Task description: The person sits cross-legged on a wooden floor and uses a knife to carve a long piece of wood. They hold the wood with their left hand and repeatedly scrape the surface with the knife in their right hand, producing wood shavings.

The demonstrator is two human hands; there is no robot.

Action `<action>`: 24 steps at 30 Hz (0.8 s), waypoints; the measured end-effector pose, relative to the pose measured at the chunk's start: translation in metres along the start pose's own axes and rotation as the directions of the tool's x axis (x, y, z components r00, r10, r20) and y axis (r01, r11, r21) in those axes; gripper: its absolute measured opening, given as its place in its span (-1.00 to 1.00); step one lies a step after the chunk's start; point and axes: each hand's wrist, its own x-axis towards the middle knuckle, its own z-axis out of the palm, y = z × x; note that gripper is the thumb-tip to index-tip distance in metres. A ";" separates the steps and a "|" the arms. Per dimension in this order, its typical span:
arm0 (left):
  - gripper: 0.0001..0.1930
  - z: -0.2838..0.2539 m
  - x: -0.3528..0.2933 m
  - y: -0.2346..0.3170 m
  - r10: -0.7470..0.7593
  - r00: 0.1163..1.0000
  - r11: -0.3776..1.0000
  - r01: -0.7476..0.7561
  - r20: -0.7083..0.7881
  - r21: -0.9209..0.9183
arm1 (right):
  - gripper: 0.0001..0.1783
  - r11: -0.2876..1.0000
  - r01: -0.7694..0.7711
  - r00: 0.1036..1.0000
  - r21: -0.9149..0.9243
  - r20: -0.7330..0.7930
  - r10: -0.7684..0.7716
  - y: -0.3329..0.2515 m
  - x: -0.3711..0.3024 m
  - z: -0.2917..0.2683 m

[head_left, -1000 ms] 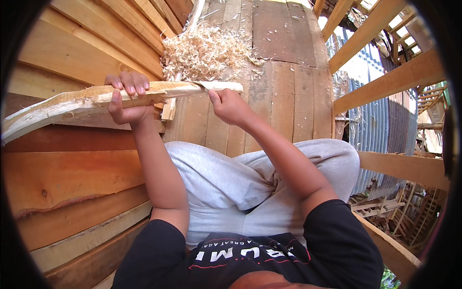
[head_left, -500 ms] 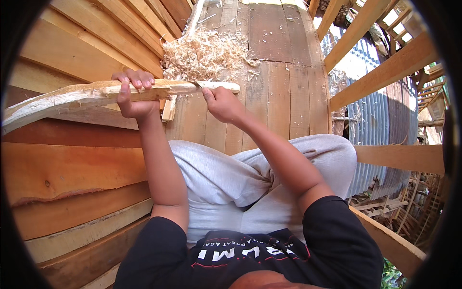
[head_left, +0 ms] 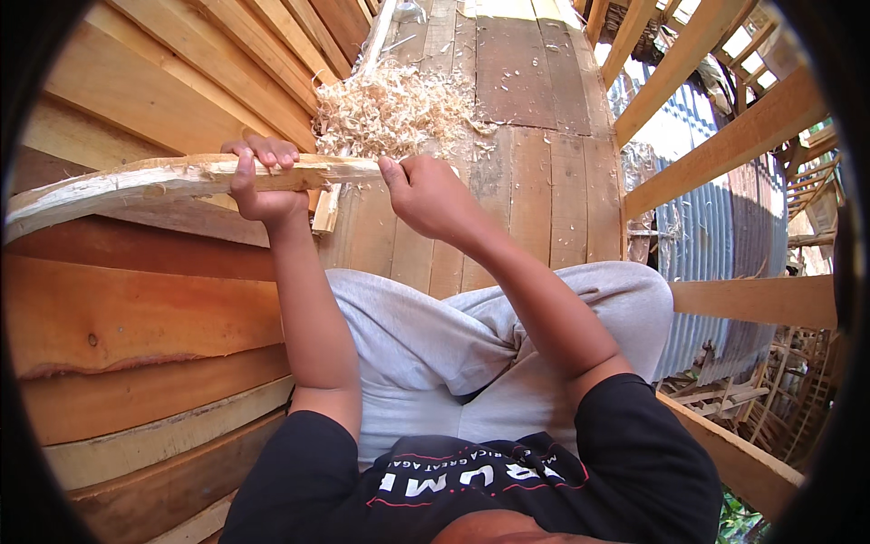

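Observation:
A long, curved piece of pale, peeled wood (head_left: 136,184) runs from the left rim toward the middle, in front of my crossed legs. My left hand (head_left: 272,201) is closed round it, thumb on the near side and fingers over the top. At the wood's right end, my right hand (head_left: 430,201) is a closed fist with the thumb pressed forward, covering most of that end. It grips a small knife, whose dark blade showed beside the thumb a moment ago; the hand hides it now.
A heap of curled wood shavings (head_left: 390,111) lies on the plank floor (head_left: 517,208) beyond my hands. Stacked boards (head_left: 145,308) line the left side. Wooden rails (head_left: 725,140) stand along the right, with corrugated metal sheets (head_left: 693,236) outside them.
My right hand has shifted slightly toward the wood's right end and now covers it. The dark blade has gone out of sight. My left hand keeps its hold, and the view has moved a little.

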 end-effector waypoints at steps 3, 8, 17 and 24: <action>-0.87 0.022 -0.003 -0.003 -0.008 0.998 1.000 0.008 0.062 -0.004 | -0.37 0.998 -0.052 0.999 0.027 0.015 0.051 0.011 0.008 0.005; -0.87 0.018 -0.001 -0.003 -0.010 0.998 1.000 0.011 0.061 -0.024 | -0.38 0.993 -0.110 0.989 0.050 0.110 0.104 0.056 0.019 0.021; -0.79 0.038 -0.008 -0.009 0.114 0.993 0.989 -0.109 -0.043 0.102 | -0.36 0.999 -0.054 0.997 -0.008 0.058 0.054 0.021 0.009 -0.003; -0.80 0.045 -0.010 -0.010 0.109 0.989 0.981 -0.092 -0.097 0.169 | -0.38 0.990 -0.116 0.991 -0.081 0.052 0.120 0.057 0.016 0.011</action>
